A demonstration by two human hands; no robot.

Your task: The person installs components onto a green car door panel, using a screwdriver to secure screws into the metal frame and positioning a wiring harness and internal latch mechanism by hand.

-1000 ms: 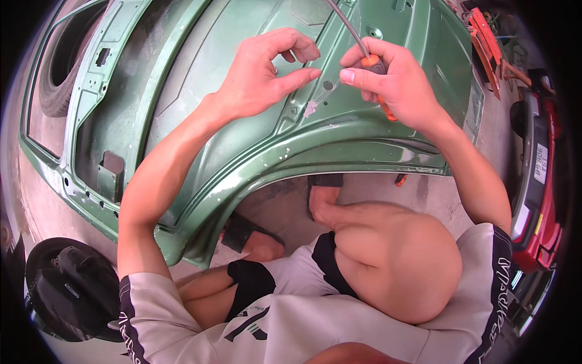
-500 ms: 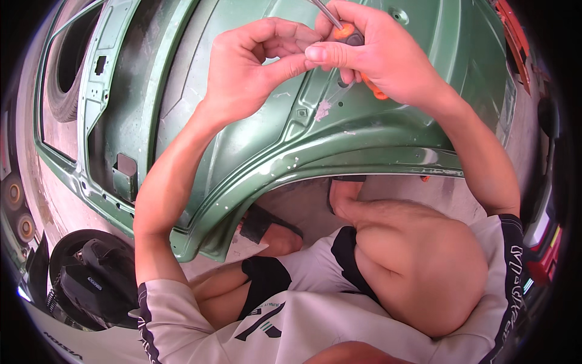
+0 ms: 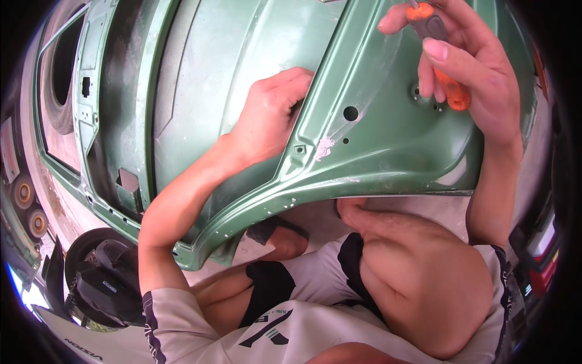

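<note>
My right hand [image 3: 479,76] is wrapped round the orange and grey handle of a screwdriver [image 3: 458,95], held above a green metal car body panel [image 3: 388,136]. The start of its metal shaft shows at the top edge of the view, and the tip is out of sight. My left hand [image 3: 276,112] lies at the raised edge of the panel, over the recessed green sheet. Its fingers are curled, with their tips tucked behind that edge. What they hold there, if anything, is hidden. Round holes and a pale scraped patch mark the panel between my hands.
A curved wheel-arch edge [image 3: 267,209] runs in front of my bent legs. At the left stands a green door frame [image 3: 88,91] with a tire [image 3: 63,79] behind it. A black plastic item [image 3: 106,282] sits on the floor at the lower left.
My hands, close together before, have moved apart. The left went down to the panel edge; the right moved right with the screwdriver. The view has shifted slightly.
</note>
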